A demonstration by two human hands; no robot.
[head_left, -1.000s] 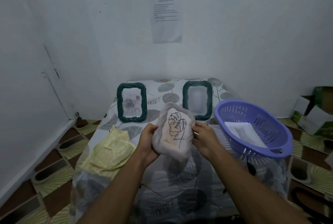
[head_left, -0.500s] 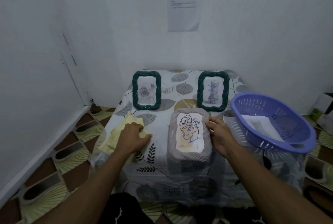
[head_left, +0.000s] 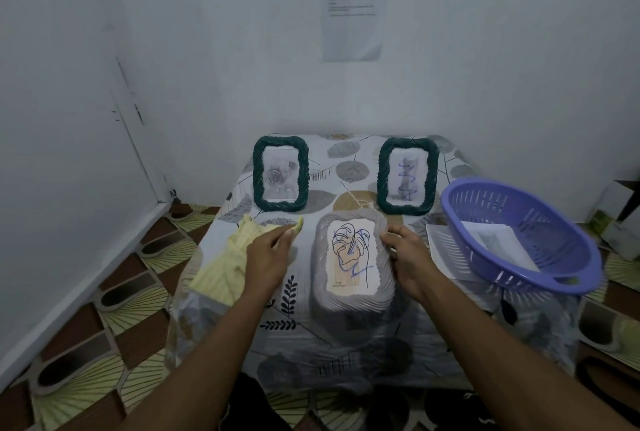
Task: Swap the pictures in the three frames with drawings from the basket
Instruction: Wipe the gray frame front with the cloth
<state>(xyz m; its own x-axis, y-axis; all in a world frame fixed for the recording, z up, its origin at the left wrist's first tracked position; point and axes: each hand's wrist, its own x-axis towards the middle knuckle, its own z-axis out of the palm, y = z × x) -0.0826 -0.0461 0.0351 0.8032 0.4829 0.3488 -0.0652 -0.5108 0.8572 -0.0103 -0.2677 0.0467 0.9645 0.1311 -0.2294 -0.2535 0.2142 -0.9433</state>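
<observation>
A small table point(head_left: 346, 333) under a leaf-print cover is standing in the corner of a room with white walls point(head_left: 173, 49), and a printed sheet point(head_left: 353, 14) is hanging on the far wall above it. Brown and green patterned tiles are covering the floor point(head_left: 104, 326), and boxes point(head_left: 620, 208) are sitting by the wall at far right. Two green frames are standing upright at the back of the table, the left frame point(head_left: 280, 177) showing a rose picture and the right frame point(head_left: 408, 176) a blue-lined drawing. A grey frame point(head_left: 351, 257) with a leaf drawing is facing up in the middle; whether it is lying flat or tipped cannot be told. The right hand point(head_left: 407, 257) is holding its right edge, fingers curled on the rim. The left hand point(head_left: 268, 254) is pinching a yellow cloth point(head_left: 225, 264) that is lying on the table's left side. A purple basket point(head_left: 554, 233) is sitting at the table's right edge, tilted, with drawings point(head_left: 498, 243) lying inside it.
</observation>
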